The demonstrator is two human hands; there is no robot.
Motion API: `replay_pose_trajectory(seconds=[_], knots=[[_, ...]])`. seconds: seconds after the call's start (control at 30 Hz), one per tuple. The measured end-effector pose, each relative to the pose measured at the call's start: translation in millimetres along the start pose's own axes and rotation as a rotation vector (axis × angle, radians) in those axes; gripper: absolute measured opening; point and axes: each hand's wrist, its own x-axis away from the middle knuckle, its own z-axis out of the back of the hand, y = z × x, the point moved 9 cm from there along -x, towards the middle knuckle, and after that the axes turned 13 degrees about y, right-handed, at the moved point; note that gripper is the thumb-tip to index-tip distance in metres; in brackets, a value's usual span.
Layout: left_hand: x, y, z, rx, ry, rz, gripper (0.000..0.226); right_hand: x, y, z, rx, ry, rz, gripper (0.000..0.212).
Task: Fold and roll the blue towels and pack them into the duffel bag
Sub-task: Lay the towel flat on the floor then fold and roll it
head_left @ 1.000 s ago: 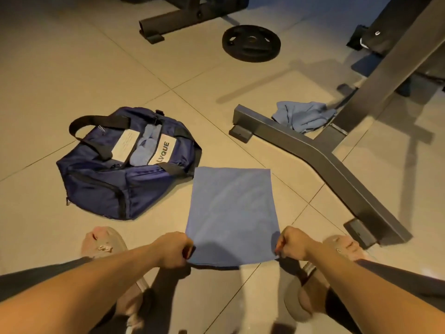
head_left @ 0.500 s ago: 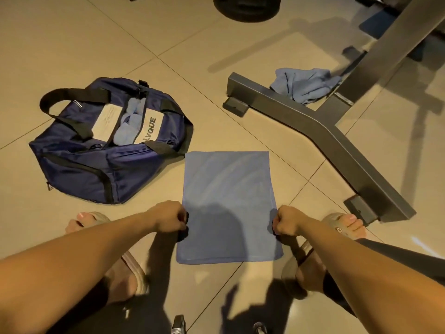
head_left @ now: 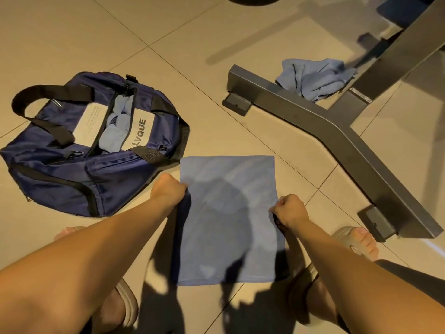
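The flat rectangular blue cloth towel now lies spread on the tiled floor just right of the open navy fabric duffel bag. The left hand and right hand have slid from its near corners to mid-edges, each pinching cloth, likely ready to fold

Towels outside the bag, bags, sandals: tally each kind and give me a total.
Towels outside the bag: 2, the flat towel and the crumpled towel
Duffel bag: 1
Sandals: 2, the left sandal and the right sandal
Total: 5
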Motion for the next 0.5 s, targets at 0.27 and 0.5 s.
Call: replay_pose_trajectory(seconds=[0.27,0.5], knots=[[-1,-2,1,0.026,0.002,0.054,0.018,-1,5,2,-0.076,0.062,-0.024,0.015],[0,-7,-1,0.093,-0.014,0.105,0.014,-1,11,9,-0.094,0.056,-0.035,0.019]])
